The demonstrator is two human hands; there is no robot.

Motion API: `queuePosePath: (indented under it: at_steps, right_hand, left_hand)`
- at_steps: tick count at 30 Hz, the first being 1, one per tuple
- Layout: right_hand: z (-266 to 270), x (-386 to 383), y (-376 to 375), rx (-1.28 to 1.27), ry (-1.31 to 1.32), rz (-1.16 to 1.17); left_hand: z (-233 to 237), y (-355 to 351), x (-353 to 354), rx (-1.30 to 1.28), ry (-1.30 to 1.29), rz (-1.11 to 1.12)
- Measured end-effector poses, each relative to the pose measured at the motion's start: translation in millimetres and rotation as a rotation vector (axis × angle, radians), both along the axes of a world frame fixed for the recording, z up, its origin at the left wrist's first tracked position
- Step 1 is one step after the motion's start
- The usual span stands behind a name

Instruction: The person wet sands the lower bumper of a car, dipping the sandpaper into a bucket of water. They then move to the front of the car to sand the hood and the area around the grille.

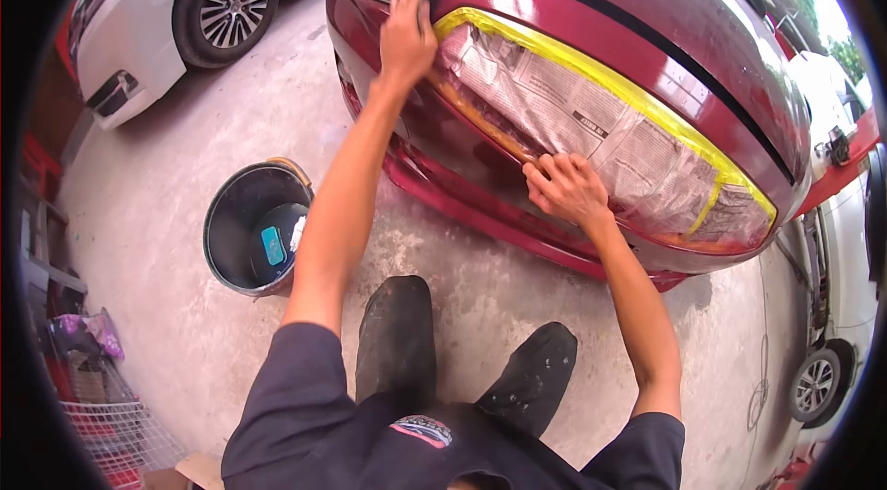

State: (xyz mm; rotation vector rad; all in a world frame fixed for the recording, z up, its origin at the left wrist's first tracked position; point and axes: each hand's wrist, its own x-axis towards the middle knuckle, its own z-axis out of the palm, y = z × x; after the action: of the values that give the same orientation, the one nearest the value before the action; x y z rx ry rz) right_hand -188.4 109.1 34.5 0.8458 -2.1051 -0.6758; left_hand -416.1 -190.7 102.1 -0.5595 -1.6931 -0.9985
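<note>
Masking in place: grey printed newspaper [554,97] is held by bright yellow tape [554,49] on the glossy dark-red car body [577,33], centre to right. Orange-brown strip [485,123] is left unmasked; its finish is judged incomplete. Left hand [407,39], upper centre, is laid flat, fingers together; anything beneath can't be told. Right hand [568,190], centre, is curled at the strip; pinch can't be confirmed.

- Upper centre to right: we find the car [554,0], newspaper [591,97] on it.
- Left of centre: bucket [226,245] on the floor [152,213], block [273,245] inside.
- Upper left: we note a second vehicle [152,28].
- Lower left: basket [120,430].
</note>
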Motion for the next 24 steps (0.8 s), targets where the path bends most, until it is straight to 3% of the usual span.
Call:
queuePosePath:
  at_steps: [3,7,11,16,18,21,24]
  right_hand:
    - [-3,2,-1,-0.006,0.004,0.003]
    - [-1,-1,1,-0.014,-0.002,0.005]
    - [1,-1,1,-0.010,0.003,0.006]
    - [-4,-2,1,-0.028,0.003,0.007]
    - [-5,1,0,-0.024,-0.004,0.011]
    - [1,-1,-1,-0.024,0.009,0.029]
    - [-3,-3,1,-0.023,-0.001,0.017]
  left_hand:
    - [-29,0,16,-0.028,0.016,0.009]
    - [27,1,-26,-0.084,-0.036,0.096]
    - [-50,-1,37,-0.012,-0.011,-0.010]
    - [-23,3,21,0.017,-0.041,0.035]
    - [-29,2,31,0.035,-0.022,0.007]
    - [-74,-1,58,0.051,-0.066,0.001]
    - [-60,0,43,0.139,-0.138,0.002]
